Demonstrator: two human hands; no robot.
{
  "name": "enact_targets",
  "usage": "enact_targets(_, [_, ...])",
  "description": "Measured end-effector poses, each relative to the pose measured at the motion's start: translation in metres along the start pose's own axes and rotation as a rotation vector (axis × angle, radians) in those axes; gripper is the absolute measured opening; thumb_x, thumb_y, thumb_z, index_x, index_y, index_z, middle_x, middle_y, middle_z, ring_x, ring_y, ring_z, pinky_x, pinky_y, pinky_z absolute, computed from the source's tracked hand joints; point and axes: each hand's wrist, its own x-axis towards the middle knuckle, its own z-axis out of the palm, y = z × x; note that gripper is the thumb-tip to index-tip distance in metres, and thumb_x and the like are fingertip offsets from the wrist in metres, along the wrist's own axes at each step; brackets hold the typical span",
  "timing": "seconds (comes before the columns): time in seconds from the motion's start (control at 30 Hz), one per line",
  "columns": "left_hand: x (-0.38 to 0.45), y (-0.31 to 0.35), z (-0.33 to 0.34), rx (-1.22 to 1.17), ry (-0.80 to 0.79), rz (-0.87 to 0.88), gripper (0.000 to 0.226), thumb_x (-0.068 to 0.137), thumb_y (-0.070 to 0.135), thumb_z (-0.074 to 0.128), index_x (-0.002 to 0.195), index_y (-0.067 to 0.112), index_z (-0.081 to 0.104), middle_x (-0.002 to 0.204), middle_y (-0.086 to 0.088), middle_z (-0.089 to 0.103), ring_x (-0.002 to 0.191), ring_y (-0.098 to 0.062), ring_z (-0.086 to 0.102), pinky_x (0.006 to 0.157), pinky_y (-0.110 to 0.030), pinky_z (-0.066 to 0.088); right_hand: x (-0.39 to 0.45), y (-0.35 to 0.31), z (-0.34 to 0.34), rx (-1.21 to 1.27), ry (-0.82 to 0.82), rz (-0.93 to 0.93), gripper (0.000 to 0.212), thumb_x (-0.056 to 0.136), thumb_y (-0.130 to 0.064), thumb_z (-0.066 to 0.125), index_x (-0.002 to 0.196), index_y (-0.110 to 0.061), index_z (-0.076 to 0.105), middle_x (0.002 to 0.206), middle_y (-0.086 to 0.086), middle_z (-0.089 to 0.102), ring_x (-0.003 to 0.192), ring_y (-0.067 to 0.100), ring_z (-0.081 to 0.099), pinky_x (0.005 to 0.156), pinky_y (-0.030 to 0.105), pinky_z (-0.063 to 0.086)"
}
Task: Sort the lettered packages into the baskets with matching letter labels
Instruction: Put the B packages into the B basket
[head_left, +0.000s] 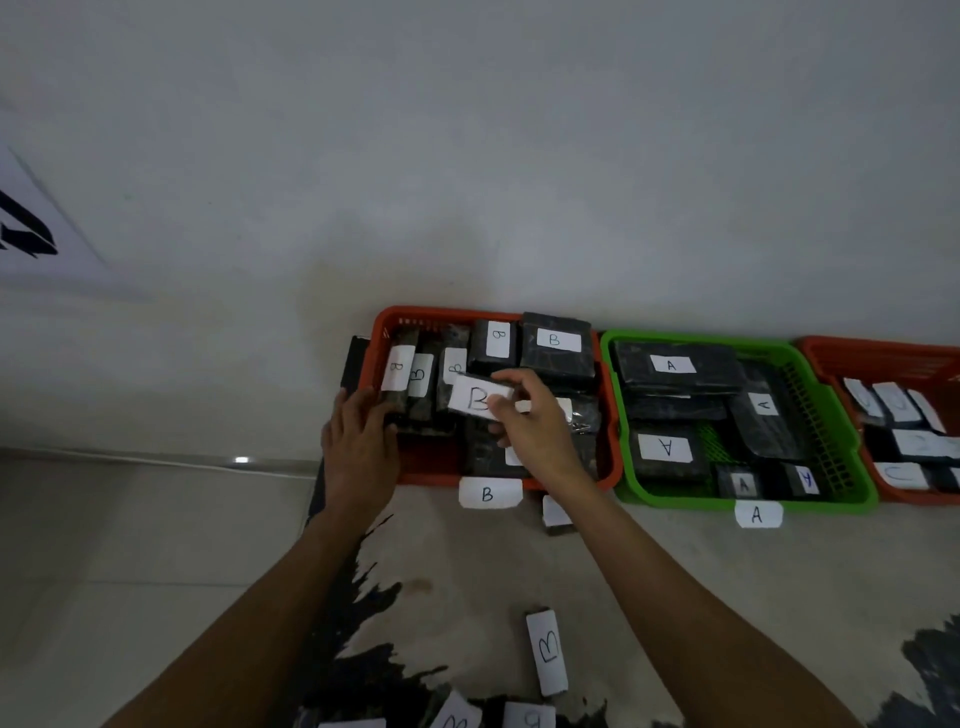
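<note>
My right hand (530, 421) pinches a dark package with a white B label (475, 399) and holds it above the orange basket (379, 325) tagged B (489, 493). Several B packages stand and lie inside that basket. My left hand (358, 441) rests with fingers on the upright packages (400, 371) at the basket's left side. The green basket (613, 415) tagged A (757, 514) holds several A packages. Another B package (546, 652) lies on the mat near me.
A second orange basket (831, 353) with C packages sits at the far right. More labelled packages (527, 717) lie at the bottom edge. A small package (557, 515) lies in front of the B basket. A white wall stands behind the baskets.
</note>
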Motion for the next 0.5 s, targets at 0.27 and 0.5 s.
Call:
enact_targets(0.27, [-0.01,-0.003,0.003,-0.276,0.028,-0.005,0.048,0.098,0.022,0.029,0.142,0.004,0.036,0.153,-0.009,0.027,0.135,-0.017,0.034,0.106,-0.037,0.039,0.025,0.01,0.049,-0.457,-0.264,-0.023,0.013,0.088,-0.03,0.066,0.1,-0.026,0.064,0.097,-0.011,0.064,0.08,-0.003,0.056,0.065,0.013,0.04])
enact_targets(0.5, [-0.011,0.002,0.003,-0.321,0.065,-0.014,0.046,0.094,0.007,0.048,0.139,0.003,0.04,0.154,-0.011,0.028,0.136,-0.018,0.031,0.106,-0.032,0.03,0.042,0.013,0.082,-0.81,-0.395,-0.006,0.023,0.088,-0.023,0.068,0.105,-0.007,0.068,0.102,0.012,0.068,0.09,0.024,0.065,0.074,0.031,0.054])
